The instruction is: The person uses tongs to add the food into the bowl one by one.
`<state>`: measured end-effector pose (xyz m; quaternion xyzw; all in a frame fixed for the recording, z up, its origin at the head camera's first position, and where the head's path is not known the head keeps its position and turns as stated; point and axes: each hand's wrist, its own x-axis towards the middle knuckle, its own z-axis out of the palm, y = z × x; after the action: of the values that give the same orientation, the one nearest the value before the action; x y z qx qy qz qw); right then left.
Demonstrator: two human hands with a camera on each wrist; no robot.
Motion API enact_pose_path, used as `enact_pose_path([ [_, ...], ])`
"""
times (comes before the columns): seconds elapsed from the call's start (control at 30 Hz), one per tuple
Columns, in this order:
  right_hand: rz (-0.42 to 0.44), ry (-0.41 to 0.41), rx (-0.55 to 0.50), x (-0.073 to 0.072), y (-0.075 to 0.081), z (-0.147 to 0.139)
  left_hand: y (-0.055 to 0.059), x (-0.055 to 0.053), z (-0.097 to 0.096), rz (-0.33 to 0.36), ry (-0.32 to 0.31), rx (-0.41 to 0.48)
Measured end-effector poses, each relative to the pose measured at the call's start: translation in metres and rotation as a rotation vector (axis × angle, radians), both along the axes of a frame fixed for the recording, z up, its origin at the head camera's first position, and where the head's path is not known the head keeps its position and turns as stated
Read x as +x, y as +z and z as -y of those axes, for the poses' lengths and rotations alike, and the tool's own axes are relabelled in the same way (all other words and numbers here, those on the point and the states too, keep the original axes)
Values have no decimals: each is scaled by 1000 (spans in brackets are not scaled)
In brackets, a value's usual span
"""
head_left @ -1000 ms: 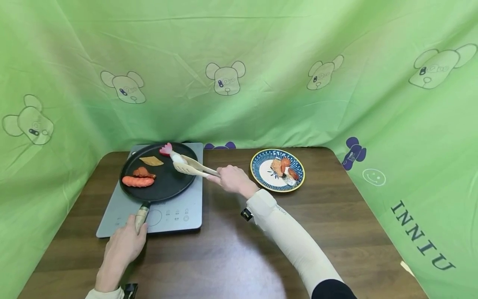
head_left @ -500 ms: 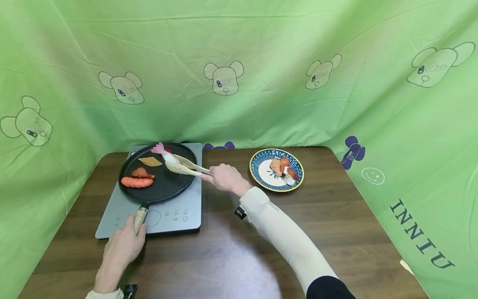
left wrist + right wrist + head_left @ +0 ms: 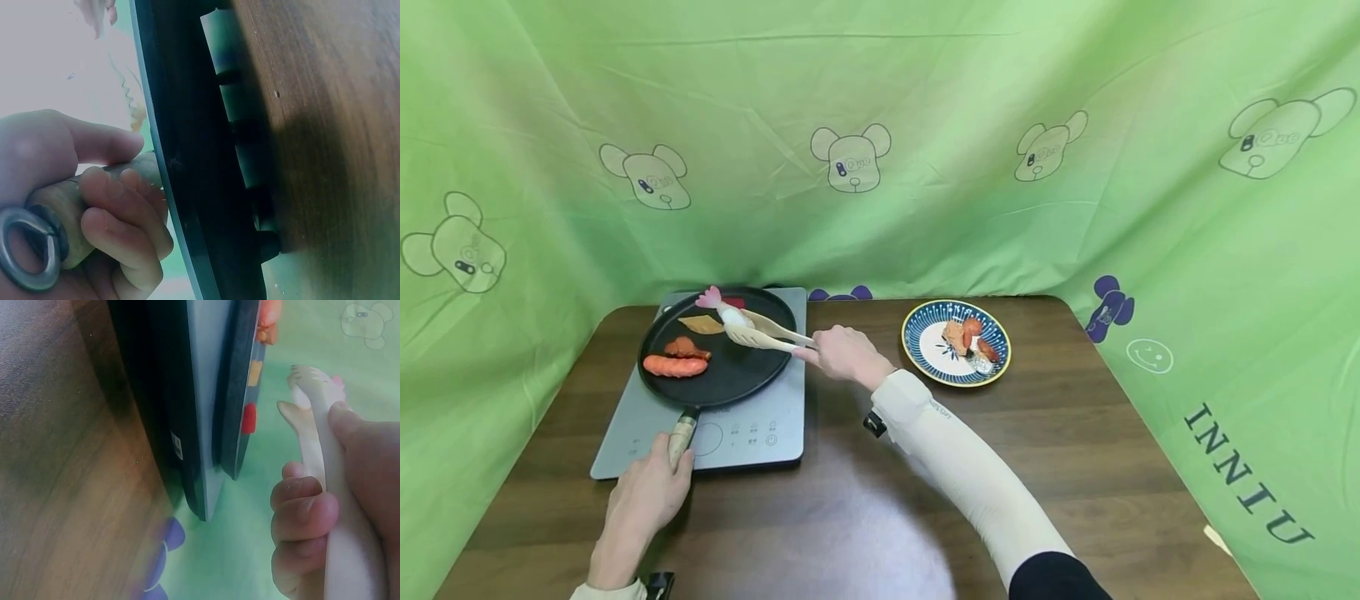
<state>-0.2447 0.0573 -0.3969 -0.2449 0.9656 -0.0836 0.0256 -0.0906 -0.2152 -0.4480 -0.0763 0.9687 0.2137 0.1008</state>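
My left hand (image 3: 650, 492) grips the pale handle (image 3: 681, 437) of a round black frying pan (image 3: 741, 379), with fingers wrapped round it in the left wrist view. My right hand (image 3: 844, 354) holds a pair of cream tongs (image 3: 767, 335). Between the tongs' tips is a white toy shrimp (image 3: 730, 317) with a pink tail, held above the pan in the right wrist view. In the pan lie a red scored sausage (image 3: 674, 367), an orange-brown piece (image 3: 685, 347) and a tan flat piece (image 3: 702, 324). A red piece (image 3: 734, 302) at the back is partly hidden.
Under the pan is a grey induction cooktop (image 3: 737, 450) on the wooden table (image 3: 865, 517). A blue-patterned plate (image 3: 917, 354) bearing several food pieces stands back right. Green curtain (image 3: 925, 233) surrounds the table at the back and sides.
My right hand has moved left, carrying the tongs and shrimp further over the pan. More of the red piece shows. The left hand stays on the handle.
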Motion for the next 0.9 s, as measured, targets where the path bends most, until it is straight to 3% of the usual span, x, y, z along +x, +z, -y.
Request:
enact_pose_path([
  [0.9,55,-32,25,-15,-2,15,0,-1,-1,19,8,1],
])
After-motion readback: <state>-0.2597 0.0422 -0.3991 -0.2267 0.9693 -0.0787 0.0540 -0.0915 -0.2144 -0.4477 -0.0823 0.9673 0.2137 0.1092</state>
